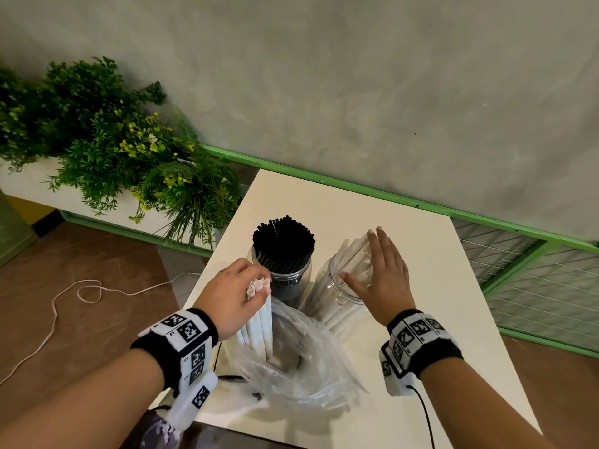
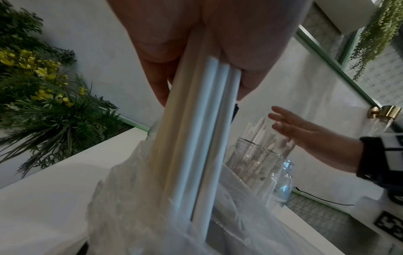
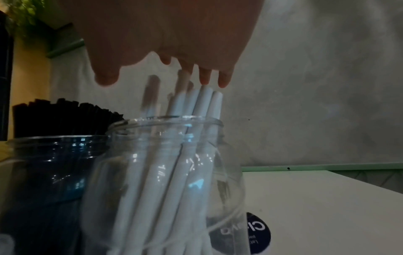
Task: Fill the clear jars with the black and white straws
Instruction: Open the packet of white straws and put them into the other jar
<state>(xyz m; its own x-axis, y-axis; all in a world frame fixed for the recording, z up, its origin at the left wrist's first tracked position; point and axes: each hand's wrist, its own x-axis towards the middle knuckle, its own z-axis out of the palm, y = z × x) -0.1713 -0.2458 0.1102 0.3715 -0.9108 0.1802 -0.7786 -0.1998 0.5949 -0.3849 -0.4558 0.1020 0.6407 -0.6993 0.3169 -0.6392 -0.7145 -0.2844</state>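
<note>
Left hand [image 1: 235,291] fingers clamped on light, stiff white paper straws [image 1: 259,314] near their tops; right hand [image 1: 384,275] fingers straight, at three o'clock.

Green plants [image 1: 107,140], white cord [image 1: 64,306] on brown floor, green-framed wire fence [image 1: 534,273]

My left hand [image 1: 234,291] is curled, fingers and thumb pinching tight, wrist raised. My right hand [image 1: 384,273] is flat, 4 fingers [image 3: 205,75] straight, thumb spread, palm facing left.
</note>
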